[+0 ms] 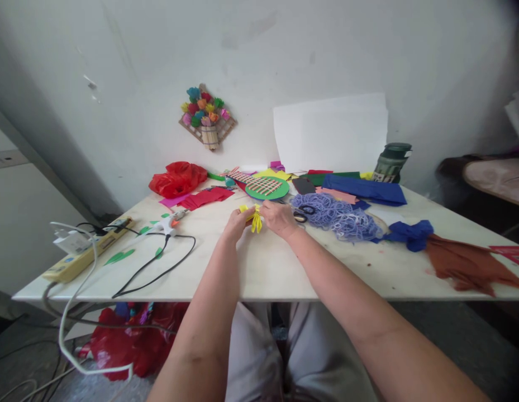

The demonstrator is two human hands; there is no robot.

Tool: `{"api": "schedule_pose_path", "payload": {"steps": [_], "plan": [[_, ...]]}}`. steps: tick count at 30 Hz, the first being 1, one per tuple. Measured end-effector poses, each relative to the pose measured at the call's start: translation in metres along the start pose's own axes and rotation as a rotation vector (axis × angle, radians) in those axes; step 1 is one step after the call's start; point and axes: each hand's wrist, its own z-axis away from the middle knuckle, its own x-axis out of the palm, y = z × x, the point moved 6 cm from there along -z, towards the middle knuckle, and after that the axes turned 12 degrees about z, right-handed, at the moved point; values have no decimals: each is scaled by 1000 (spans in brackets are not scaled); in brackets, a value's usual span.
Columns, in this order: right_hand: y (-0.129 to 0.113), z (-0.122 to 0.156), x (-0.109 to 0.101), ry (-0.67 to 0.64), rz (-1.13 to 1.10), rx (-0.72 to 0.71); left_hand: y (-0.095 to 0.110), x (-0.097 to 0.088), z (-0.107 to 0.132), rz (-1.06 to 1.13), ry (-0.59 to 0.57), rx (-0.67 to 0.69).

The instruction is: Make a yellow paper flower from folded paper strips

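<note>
Head view: the left hand [236,223] and right hand [279,218] pinch a gathered yellow piece [256,223] between them, apparently at a shaping step; the next move likely calls for steady fingertips. Left of the left hand lies a glue gun [165,225]; right of the right hand, purple yarn [326,215]; beyond both, a green disc [281,191].

Piece you hold [256,224] is bright yellow. Your disc [281,191] is green, its lattice [264,185] crisscrossed red and cream. Yarn [322,211]: lilac. You've also got a red plastic bag [178,177], royal-blue paper [370,191], rust-brown sheet [460,262], pale-yellow power strip [83,258], green leaf shapes [119,257]. Your tabletop [276,268] reads off-white, your trousers [259,352] light grey. Wall flowers [203,107]: mixed red, blue, orange, pink, green.
</note>
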Motion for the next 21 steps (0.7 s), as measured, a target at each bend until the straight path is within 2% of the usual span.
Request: {"api": "schedule_pose_path", "payload": {"steps": [4,14,21], "plan": [[-4,0,0,14,10,-42,-2,-1,0,52,27,-59],[5,1,7,19,-27,73,-1,7,3,172,7,-47],[-3,1,3,20,-8,-24,-5,5,2,148,48,-70]]}}
